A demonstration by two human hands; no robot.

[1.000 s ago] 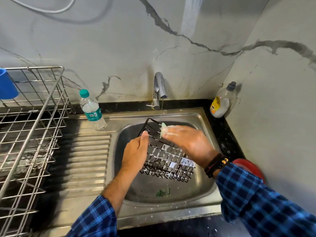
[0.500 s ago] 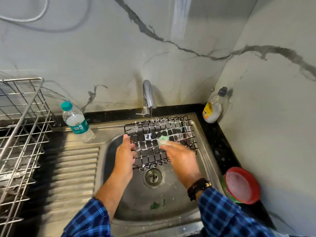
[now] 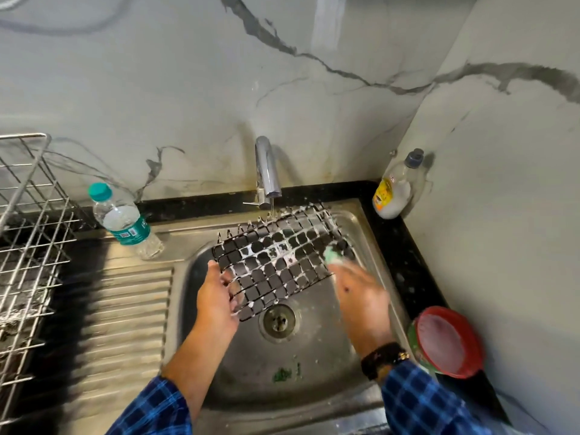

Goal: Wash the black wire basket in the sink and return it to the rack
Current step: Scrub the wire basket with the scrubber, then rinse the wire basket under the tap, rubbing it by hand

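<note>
Steel sink (image 3: 314, 390) fills most of the view. The silver wire rack (image 3: 28, 246) sits well apart at far left.

Black wire basket (image 3: 276, 259) is over the sink bowl. It's tilted, with the far edge up under the tap (image 3: 266, 171). A thin stream hits it and suds cover the mesh.

We judge it light and stiff, but soapy wire is slippery and the open grid gives little contact. Best hold is a rim wire or corner with fingers hooked through the cells, not a flat pinch on the mesh.

Left hand (image 3: 216, 302) does roughly that. It grips the near-left corner, thumb at the edge, fingers curled under the grid.

Right hand (image 3: 361, 293) works the right side of the mesh, with a green scrub pad (image 3: 332, 257) at its fingertips touching the wire. Motion blur there, so we cannot tell whether the fingers pinch the pad or press it flat.

We read this as mid-scrub. Full rinse and return to the rack are not yet done.
</note>
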